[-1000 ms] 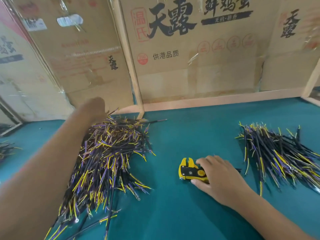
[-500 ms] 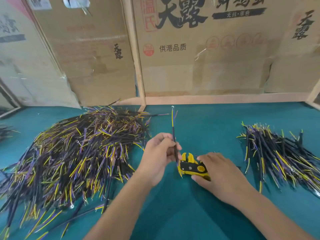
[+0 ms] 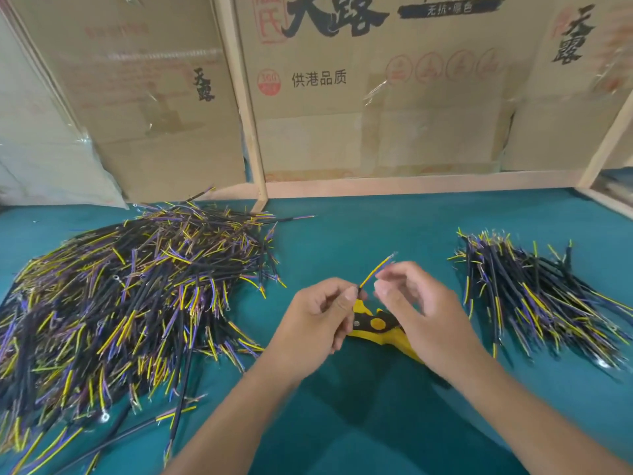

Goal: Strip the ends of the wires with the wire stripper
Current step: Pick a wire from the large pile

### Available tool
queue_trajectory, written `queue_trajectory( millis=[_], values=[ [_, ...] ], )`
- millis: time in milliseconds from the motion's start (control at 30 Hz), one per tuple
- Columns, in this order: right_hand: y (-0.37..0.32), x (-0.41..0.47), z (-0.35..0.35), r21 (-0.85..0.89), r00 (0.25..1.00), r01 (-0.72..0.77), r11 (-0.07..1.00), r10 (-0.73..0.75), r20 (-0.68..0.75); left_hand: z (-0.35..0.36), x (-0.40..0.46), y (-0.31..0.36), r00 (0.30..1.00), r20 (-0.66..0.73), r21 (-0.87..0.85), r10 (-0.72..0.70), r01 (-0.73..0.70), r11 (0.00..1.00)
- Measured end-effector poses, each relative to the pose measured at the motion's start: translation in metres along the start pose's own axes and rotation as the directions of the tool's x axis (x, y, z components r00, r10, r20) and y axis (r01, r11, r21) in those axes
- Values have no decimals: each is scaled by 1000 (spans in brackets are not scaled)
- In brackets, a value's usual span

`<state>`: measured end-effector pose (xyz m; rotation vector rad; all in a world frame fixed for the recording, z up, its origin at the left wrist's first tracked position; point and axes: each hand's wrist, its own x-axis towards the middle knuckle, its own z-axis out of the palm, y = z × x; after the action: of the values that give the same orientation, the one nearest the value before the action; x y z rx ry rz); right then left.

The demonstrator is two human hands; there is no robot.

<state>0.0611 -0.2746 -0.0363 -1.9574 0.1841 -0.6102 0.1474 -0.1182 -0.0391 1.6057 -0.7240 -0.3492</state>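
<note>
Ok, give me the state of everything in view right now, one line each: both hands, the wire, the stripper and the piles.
left hand: pinches the wire, raised off the table
right hand: fingers loosely curled beside the wire tips, blurred, grip unclear
wire: held tilted, yellow and purple ends pointing up to the right
wire stripper: lying on the table, partly hidden under the hands
left wire pile: large, loose heap
right wire pile: smaller heap

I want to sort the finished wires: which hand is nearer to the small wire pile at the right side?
Right. The right hand hovers above the wire stripper, just left of the small wire pile. The left hand, pinching one wire, is farther left, beyond the stripper.
</note>
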Motion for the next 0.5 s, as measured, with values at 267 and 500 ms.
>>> queue_trajectory(
  millis=[267,500],
  values=[
    [-5,4,-4,337,991,-86,938,116,-69,9,-6,3,994,109,-69,-14,22,997],
    [-8,5,-7,568,966,-212,796,257,0,5,-7,6,980,190,-126,-55,80,989]
  ],
)
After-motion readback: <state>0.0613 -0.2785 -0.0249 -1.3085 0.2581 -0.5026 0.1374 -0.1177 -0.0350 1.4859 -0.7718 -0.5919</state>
